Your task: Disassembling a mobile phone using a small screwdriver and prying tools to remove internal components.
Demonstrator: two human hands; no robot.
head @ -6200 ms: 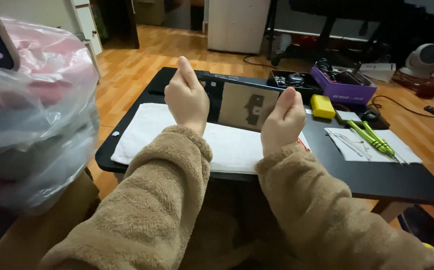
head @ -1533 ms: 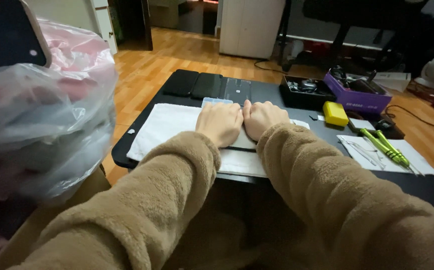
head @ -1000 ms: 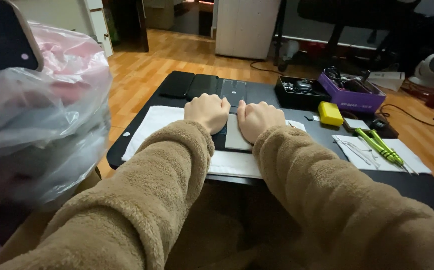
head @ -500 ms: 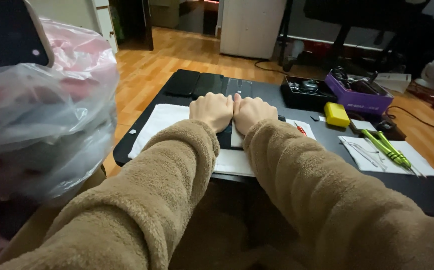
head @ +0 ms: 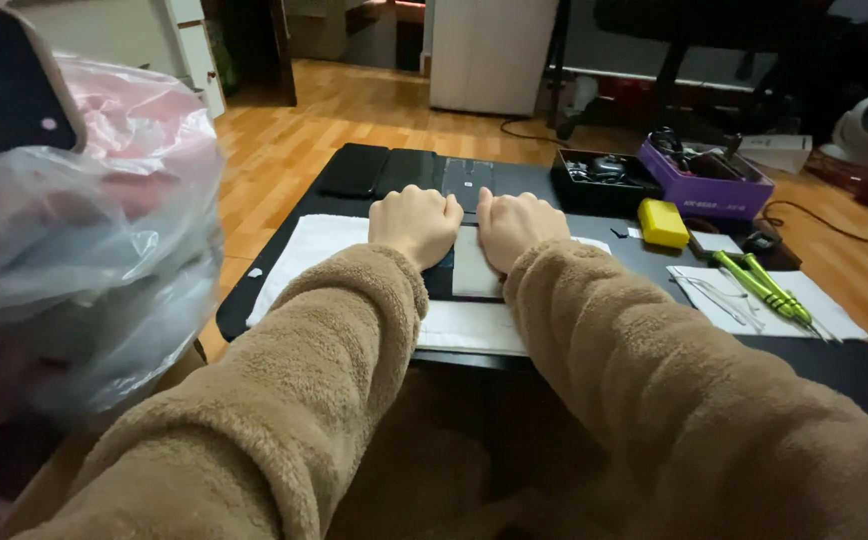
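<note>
Your left hand (head: 414, 222) and right hand (head: 516, 224) sit side by side, knuckles nearly touching, each curled into a loose fist and pressing down on a flat grey slab (head: 476, 268) that lies between and beneath them. Whether either hand actually grips the slab, you cannot tell from this view; the fingertips are hidden.

The slab is thin, rectangular and matt grey, with a darker edge on its left side. Its long axis runs near to far, away from you. It rests on a white cloth (head: 306, 252) at the middle of the black table (head: 854, 365).

Count, working outward: one slab; one white cloth; three flat dark panels (head: 354, 169) in a row at the far edge of the table; one black tray (head: 602, 180) and one purple tray (head: 718, 187) far right; one yellow block (head: 663, 222); two green-handled tools (head: 760, 284) on a white sheet (head: 830, 312) at right. One clear plastic bag (head: 74, 260) fills the near left.
</note>
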